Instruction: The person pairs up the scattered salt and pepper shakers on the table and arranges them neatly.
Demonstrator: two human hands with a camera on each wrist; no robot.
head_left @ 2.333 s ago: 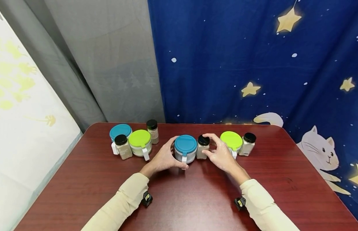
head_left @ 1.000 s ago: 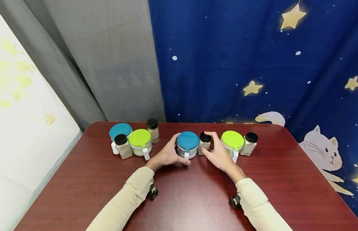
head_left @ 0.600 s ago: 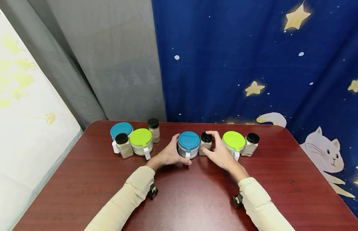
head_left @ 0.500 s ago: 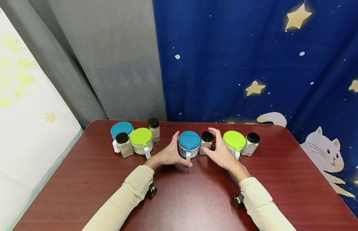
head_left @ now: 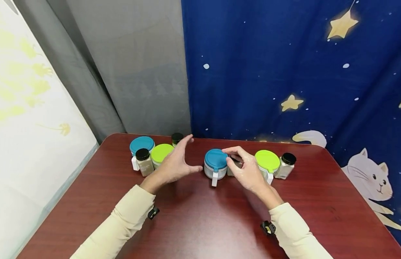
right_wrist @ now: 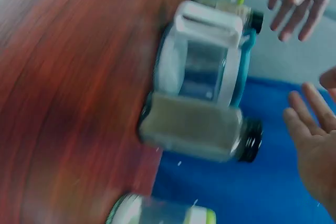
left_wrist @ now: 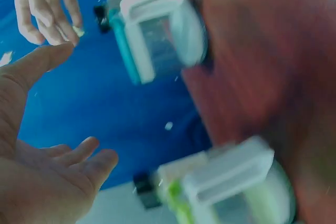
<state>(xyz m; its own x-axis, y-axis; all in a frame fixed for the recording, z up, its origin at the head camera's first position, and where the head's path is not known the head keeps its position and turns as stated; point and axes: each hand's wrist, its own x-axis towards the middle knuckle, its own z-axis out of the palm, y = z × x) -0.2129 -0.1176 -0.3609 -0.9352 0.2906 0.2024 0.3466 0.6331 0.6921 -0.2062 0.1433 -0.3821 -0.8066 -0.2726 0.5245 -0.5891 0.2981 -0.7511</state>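
A clear jar with a blue lid and white handle (head_left: 215, 160) stands at the middle of the table. Right beside it is a square black-capped spice jar (right_wrist: 191, 127), mostly covered by my right hand (head_left: 246, 171) in the head view. That hand hovers above the spice jar, fingers bent and apart, holding nothing; the right wrist view shows space between fingers and cap. My left hand (head_left: 172, 163) is raised left of the blue-lidded jar, thumb and fingers spread wide, nothing in its grasp. Behind it a green-lidded jar (head_left: 161, 153) is partly hidden.
On the left stand another blue-lidded jar (head_left: 142, 144), a spice jar (head_left: 146, 166) and a taller black-capped bottle (head_left: 177, 138). A green-lidded jar (head_left: 267, 160) and a spice jar (head_left: 285, 166) stand at the right. Curtains hang behind the table's back edge.
My left hand has let go of the central blue-lidded jar and moved left and up. My right hand has come off the spice jar, its fingers shifting left toward the blue lid.
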